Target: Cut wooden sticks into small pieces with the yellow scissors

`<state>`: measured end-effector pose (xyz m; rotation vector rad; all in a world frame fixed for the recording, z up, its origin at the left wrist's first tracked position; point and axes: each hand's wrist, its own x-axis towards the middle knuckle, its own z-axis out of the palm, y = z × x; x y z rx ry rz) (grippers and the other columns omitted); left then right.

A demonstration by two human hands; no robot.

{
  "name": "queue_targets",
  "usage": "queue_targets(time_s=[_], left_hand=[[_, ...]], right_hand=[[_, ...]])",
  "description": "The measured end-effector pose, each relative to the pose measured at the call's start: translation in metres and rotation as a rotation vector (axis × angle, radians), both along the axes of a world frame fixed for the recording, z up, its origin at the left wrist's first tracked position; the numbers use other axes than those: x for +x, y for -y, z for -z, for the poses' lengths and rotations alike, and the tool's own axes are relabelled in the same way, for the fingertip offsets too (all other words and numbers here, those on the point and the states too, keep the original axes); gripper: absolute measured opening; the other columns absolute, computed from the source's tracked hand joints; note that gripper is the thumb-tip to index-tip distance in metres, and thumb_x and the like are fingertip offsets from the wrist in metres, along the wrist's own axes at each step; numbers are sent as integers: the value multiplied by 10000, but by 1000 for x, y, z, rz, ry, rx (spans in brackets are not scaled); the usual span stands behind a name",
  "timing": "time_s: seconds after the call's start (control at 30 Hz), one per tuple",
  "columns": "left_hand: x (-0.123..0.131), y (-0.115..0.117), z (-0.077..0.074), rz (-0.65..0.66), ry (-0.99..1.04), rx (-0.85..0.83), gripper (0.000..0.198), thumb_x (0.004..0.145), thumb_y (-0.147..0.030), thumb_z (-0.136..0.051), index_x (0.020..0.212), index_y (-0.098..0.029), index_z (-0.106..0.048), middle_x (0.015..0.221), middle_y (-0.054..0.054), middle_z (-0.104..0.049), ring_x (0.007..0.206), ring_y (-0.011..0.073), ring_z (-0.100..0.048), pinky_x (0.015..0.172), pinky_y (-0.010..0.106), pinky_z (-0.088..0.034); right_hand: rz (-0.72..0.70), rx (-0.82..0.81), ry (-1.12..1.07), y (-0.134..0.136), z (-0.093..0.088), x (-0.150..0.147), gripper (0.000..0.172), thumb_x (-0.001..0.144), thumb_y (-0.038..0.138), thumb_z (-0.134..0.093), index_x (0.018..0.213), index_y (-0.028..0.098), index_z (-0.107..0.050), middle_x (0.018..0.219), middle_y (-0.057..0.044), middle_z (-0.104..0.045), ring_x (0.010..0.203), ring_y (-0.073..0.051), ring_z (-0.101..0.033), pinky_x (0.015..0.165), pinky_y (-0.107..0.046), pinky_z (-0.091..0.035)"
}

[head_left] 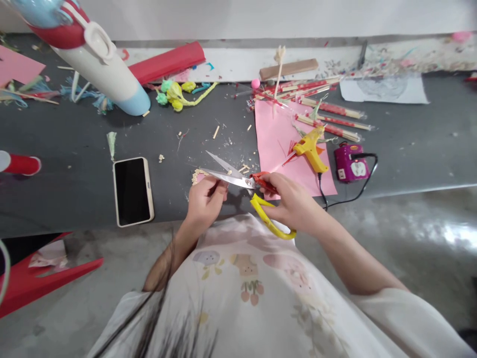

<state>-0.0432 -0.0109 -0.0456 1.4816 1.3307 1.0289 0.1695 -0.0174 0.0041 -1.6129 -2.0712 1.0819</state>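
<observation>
My right hand (pixel 288 201) grips a pair of scissors (pixel 228 177) with one red and one yellow handle. Their blades are spread and point left. The lower blade passes right by the thumb and fingers of my left hand (pixel 206 201), which are pinched together at the table's near edge. What they hold is hidden. Short cut pieces of pale wooden stick (pixel 197 175) cluster just beyond the left fingers, with a bit of pink under them. More cut stick bits (pixel 245 168) lie scattered behind the blades.
Right of my hands, a yellow glue gun (pixel 311 149) lies on pink paper (pixel 270 134), its cord running to a purple box (pixel 351 163). Wrapped chopsticks (pixel 330 107) lie behind. On the left are a phone (pixel 132 191), a tall bottle (pixel 100 64) and a red spool (pixel 23 164).
</observation>
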Motion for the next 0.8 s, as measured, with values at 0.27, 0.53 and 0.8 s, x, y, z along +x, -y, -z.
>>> queue_targets(time_s=[0.27, 0.53, 0.8], left_hand=[[-2, -1, -2, 20, -40, 50, 290, 925, -360, -529, 712, -181, -613, 564, -25, -584, 513, 84, -512, 521, 210, -390], [-3, -1, -5, 17, -108, 144, 265, 910, -282, -542, 687, -172, -633, 538, -33, -588, 502, 74, -525, 525, 193, -391], [-1, 1, -8, 19, -55, 90, 267, 928, -289, -515, 724, -171, -640, 566, -32, -590, 515, 69, -509, 517, 191, -378]], right_hand=[[-9, -57, -22, 0, 1, 4, 436, 787, 401, -674, 1143, 176, -560, 943, -70, -640, 796, -196, -606, 744, -339, -500], [-22, -17, -6, 1, -3, 5, 398, 784, 377, -673, 1105, 173, -557, 896, -51, -626, 755, -176, -586, 700, -299, -476], [-35, 10, 51, 0, -5, 3, 245, 758, 350, -672, 843, 193, -505, 760, -13, -581, 641, -145, -526, 588, -260, -405]])
